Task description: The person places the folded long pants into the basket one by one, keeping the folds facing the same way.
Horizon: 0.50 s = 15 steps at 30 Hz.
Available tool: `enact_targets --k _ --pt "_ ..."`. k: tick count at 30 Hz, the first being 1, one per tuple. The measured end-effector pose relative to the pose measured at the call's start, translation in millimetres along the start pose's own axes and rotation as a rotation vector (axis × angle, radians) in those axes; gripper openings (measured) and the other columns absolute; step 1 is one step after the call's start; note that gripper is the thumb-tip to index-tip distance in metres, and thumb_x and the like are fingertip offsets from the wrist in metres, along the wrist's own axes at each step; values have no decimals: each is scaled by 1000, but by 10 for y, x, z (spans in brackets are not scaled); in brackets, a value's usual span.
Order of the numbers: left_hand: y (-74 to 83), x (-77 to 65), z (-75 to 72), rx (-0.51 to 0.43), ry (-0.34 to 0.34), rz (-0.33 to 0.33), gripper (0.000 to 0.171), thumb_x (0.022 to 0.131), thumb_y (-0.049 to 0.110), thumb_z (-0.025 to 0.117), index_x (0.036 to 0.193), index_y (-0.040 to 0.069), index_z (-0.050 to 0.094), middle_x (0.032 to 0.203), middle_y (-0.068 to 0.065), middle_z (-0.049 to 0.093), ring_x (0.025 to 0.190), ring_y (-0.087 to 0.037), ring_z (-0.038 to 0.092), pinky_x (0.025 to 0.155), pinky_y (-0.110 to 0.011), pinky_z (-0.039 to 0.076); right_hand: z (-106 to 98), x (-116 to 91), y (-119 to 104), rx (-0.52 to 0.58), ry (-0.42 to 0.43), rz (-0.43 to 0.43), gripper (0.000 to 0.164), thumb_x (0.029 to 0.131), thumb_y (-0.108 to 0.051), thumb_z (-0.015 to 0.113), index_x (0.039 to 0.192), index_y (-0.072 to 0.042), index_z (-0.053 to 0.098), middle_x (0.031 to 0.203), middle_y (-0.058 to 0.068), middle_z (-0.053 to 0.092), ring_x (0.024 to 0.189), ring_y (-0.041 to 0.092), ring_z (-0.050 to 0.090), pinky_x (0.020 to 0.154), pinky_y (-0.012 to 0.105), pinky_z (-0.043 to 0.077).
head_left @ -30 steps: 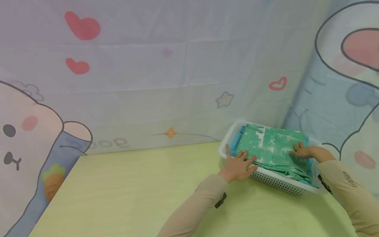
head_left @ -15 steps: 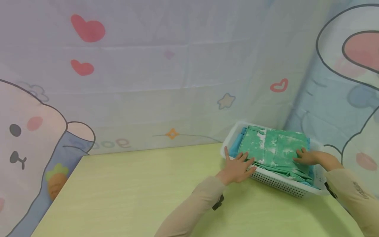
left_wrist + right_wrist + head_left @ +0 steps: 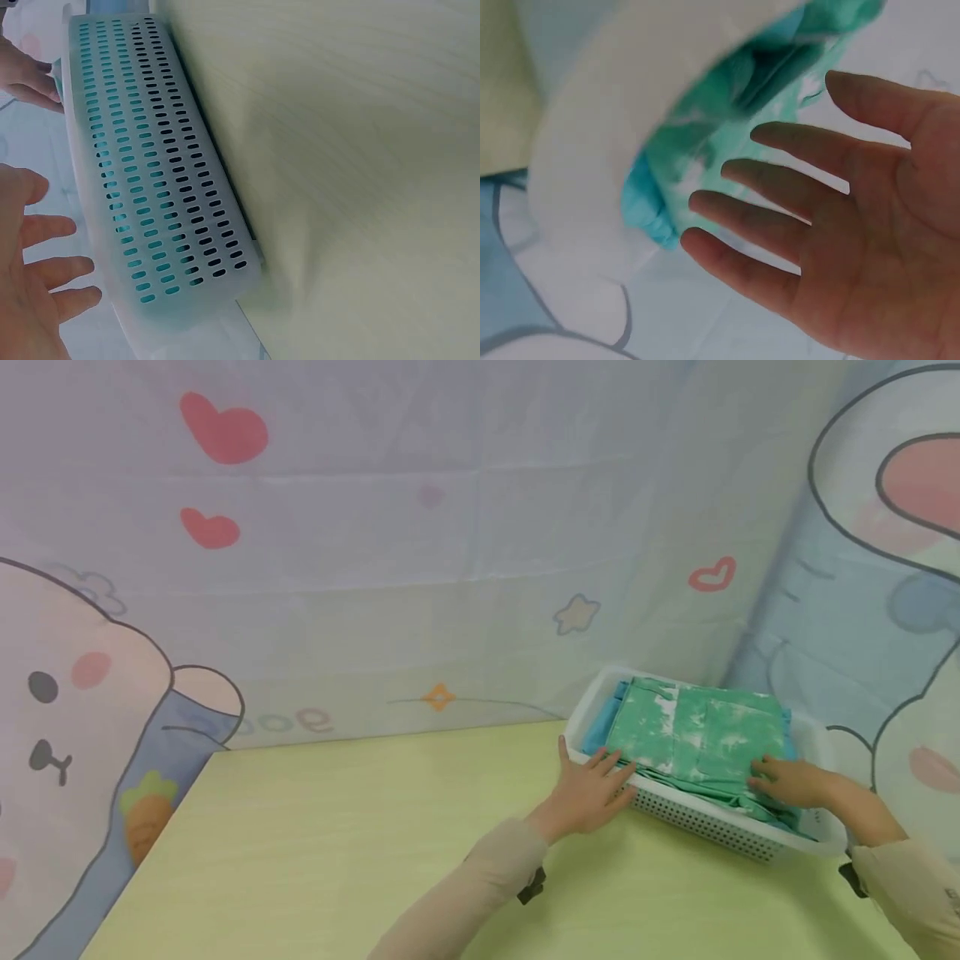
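A folded green garment with white blotches (image 3: 693, 731) lies on top in a white plastic basket (image 3: 705, 828), with blue cloth (image 3: 600, 727) showing under its edges. My left hand (image 3: 585, 793) is at the basket's near left rim, fingers spread and straight. In the left wrist view the left hand (image 3: 37, 277) hovers beside the rim, holding nothing. My right hand (image 3: 795, 782) is over the right end of the green garment, fingertips close to the cloth. The right wrist view shows the right hand (image 3: 825, 202) with its fingers extended and apart, palm bare.
The basket stands at the back right of a pale yellow-green table (image 3: 360, 827). Behind it hangs a printed cloth backdrop (image 3: 450, 543) with hearts and cartoon animals, meeting a second printed panel (image 3: 847, 610) on the right.
My right hand has drawn back rightward and slightly down toward the garment's right edge. My left hand has moved a little left and away from the basket. The garment stays in place.
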<state>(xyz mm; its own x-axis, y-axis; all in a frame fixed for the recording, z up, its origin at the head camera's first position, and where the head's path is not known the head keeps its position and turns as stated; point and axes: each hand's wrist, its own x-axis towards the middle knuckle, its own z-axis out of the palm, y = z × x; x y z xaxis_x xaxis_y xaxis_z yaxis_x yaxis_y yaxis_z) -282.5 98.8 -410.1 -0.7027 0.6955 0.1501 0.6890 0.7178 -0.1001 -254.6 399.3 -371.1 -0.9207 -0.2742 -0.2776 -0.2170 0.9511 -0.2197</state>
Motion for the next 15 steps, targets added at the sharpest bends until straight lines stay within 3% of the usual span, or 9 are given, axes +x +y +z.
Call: enact_targets --k 6,15 --pt "-56 -204 0 -8 78 -33 41 96 38 31 133 26 41 140 1 39 133 -17 31 98 -70 9 152 -100 -223 23 131 -8 61 93 -32 43 128 17 32 126 50 21 89 52 53 76 61 39" --pt "-90 -445 82 -80 215 -47 32 92 28 43 120 20 55 129 0 52 126 -22 41 95 -72 11 293 -183 -546 -16 285 43 55 93 -34 43 129 8 40 127 43 31 98 57 46 70 58 42"
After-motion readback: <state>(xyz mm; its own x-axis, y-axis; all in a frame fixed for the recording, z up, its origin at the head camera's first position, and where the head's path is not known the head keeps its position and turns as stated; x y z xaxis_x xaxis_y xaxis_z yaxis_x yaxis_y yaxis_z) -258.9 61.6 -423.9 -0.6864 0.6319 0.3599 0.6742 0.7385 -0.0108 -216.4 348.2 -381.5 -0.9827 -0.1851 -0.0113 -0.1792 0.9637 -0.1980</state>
